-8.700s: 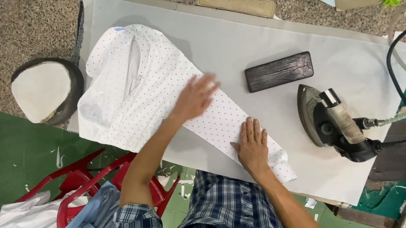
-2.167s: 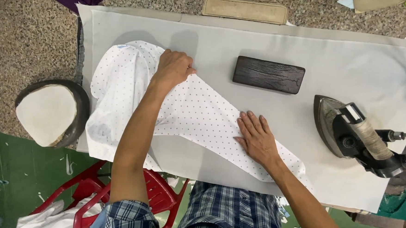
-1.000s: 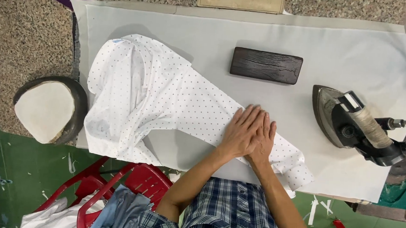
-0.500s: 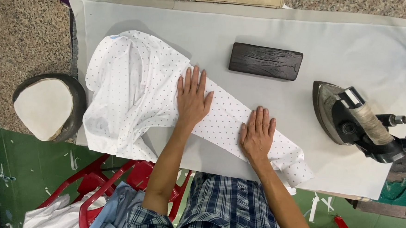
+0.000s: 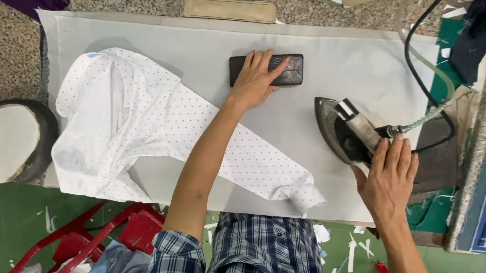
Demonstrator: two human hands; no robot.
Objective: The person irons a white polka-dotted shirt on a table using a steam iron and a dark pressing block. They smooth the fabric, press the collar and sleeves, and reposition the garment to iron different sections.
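Left hand point(image 5: 259, 76): fingers spread flat on a dark, grained rectangular block point(image 5: 291, 70). Right hand point(image 5: 388, 177): open, fingers extended at the iron point(image 5: 346, 131), a heavy metal wedge. Dotted white shirt point(image 5: 144, 126), crumpled left.

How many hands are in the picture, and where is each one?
2. The left hand lies on the dark block at the far side of the grey pressing pad. The right hand reaches to the iron at the right.

Bright, even light from above; soft shadows lie beside the white dotted shirt point(image 5: 144, 126); picture sharp, no glare.
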